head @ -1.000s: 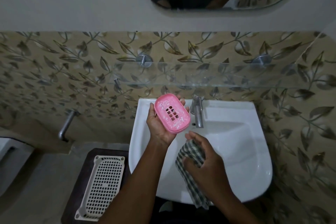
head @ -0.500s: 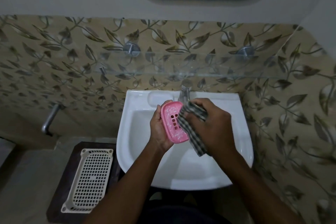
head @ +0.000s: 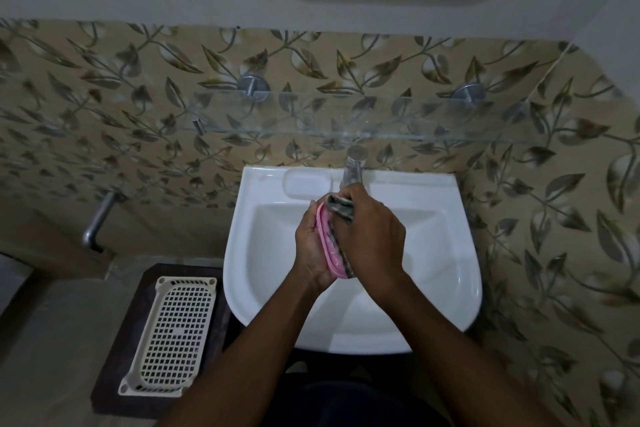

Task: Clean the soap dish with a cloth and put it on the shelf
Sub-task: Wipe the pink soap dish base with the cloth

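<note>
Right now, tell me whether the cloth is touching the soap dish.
Touching. The head view shows the right hand pressing the cloth flat against the soap dish.

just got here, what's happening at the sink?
A person is wiping a pink soap dish over the white sink. The left hand holds the dish on edge, and the right hand presses a checked cloth against its face. The glass shelf above the tap has nothing on it, so the dish is not yet put away. A perforated white tray sits on a dark stand to the left.
</note>
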